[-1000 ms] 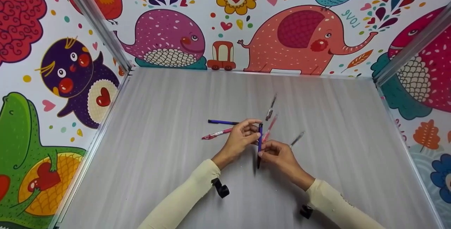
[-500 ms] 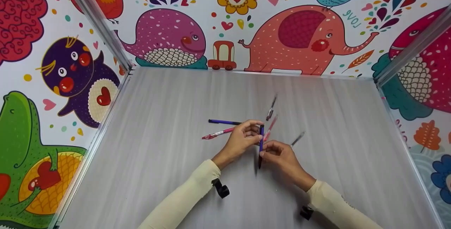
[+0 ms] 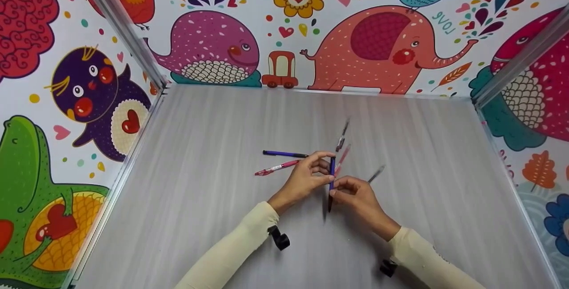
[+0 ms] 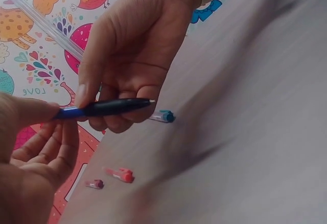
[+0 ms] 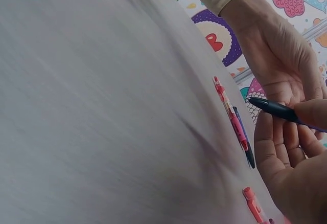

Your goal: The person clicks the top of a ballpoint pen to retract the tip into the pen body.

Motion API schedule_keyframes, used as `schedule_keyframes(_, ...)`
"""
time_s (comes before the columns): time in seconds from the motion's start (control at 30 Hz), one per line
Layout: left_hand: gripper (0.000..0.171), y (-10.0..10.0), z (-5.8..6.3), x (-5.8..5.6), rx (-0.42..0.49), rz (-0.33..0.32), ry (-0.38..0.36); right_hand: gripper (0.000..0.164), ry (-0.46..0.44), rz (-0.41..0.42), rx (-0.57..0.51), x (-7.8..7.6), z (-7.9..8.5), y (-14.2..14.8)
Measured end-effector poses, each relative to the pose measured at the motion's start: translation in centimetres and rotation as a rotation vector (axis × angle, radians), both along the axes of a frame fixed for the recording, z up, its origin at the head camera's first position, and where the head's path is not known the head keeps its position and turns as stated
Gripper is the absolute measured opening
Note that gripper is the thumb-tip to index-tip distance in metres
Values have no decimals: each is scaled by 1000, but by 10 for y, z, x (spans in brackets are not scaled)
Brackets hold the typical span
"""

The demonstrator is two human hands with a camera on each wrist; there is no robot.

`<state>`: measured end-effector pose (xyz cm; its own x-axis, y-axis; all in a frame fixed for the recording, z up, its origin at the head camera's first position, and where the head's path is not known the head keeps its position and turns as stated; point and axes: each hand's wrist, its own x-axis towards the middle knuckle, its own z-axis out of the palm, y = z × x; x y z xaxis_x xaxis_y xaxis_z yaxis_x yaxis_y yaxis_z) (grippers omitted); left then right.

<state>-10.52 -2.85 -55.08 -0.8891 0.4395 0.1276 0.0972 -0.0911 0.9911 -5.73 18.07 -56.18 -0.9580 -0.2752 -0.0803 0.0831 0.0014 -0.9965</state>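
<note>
Both hands are on one blue pen [image 3: 332, 164], held above the table with its black front end toward the person. My left hand [image 3: 306, 177] pinches its rear part between thumb and fingers. Lower down, near the black grip, my right hand [image 3: 361, 199] pinches it with thumb and fingertips. The left wrist view shows the pen [image 4: 115, 107] with its writing point exposed. Just beyond the left hand lie a second blue pen [image 3: 282, 154] and a pink pen [image 3: 273, 169], their near ends partly hidden by that hand.
Behind the hands lie a clear pen with a dark cap [image 3: 341, 141] and a clear pinkish pen [image 3: 343, 155]. To the right is a clear pen [image 3: 377, 173], whose cap [image 4: 166, 116] looks teal. Printed walls [image 3: 213, 49] border the grey table [image 3: 213, 124].
Both hands and the held pen have drifted slightly right. A little more of the lying blue and pink pens shows beside the left hand. The grip looks much the same.
</note>
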Motion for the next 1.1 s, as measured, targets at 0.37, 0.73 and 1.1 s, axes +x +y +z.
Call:
schedule_keyframes(0.37,54,-2,-4,1,6,28,-22,23,7,-7,10,1,0,-1)
schedule_keyframes(0.73,50,2,-5,1,8,59,-25,22,-30,-31,18,0,-1,-2)
schedule_keyframes(1.1,51,3,-4,2,14,82,-23,24,-35,-35,10,-2,0,-3)
